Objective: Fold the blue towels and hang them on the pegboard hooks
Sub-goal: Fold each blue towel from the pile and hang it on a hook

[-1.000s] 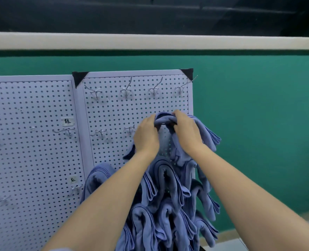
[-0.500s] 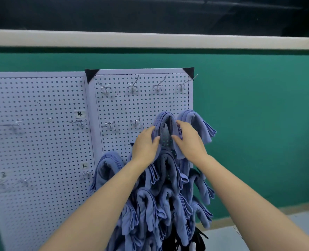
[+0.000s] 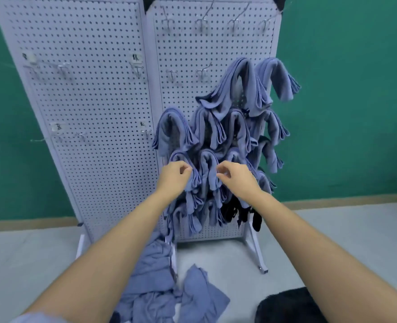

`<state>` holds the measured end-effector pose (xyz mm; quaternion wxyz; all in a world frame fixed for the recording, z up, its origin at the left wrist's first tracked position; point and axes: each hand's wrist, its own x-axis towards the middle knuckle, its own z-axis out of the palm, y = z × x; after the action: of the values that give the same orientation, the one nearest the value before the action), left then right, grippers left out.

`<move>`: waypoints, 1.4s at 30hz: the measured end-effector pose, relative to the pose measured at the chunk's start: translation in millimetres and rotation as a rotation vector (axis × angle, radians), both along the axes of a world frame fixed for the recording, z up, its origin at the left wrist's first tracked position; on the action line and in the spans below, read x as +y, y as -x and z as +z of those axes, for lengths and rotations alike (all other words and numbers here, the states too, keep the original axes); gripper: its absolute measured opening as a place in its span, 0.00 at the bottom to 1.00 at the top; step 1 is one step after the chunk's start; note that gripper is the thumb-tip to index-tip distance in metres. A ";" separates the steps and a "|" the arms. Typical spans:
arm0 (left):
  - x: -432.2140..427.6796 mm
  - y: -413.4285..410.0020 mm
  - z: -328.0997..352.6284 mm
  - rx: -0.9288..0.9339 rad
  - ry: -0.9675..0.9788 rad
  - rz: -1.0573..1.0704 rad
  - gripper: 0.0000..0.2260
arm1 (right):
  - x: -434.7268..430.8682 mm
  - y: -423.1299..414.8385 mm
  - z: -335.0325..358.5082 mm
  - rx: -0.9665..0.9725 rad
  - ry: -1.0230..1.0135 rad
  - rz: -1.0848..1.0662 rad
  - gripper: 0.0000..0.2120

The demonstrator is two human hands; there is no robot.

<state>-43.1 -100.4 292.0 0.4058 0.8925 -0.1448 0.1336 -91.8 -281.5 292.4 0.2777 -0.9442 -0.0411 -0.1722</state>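
Observation:
Several folded blue towels hang in rows on the right panel of the white pegboard. The topmost folded towel is draped over a hook, apart from both hands. My left hand and my right hand hover lower down, in front of the middle rows of hung towels. Their fingers are loosely curled and hold nothing. A heap of unfolded blue towels lies on the floor at the foot of the board, between my forearms.
Bare hooks line the top row, and more stand on the left panel. Black cloths hang at the board's lower right. The stand's leg juts onto the grey floor. A dark object sits bottom right. Behind is a green wall.
Both hands have let go of the top towel, which stays on its hook, and have dropped to the middle rows. My view has tilted down to show the floor pile.

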 end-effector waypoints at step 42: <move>39.2 16.4 -494.5 0.871 -0.452 -0.154 0.09 | 53.5 -46.8 -475.7 0.918 0.360 0.260 0.13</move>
<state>-59.5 -61.2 -202.5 0.2338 0.9177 -0.0526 -0.3168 -44.9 -228.0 -183.3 0.1193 -0.9426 -0.0609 0.3060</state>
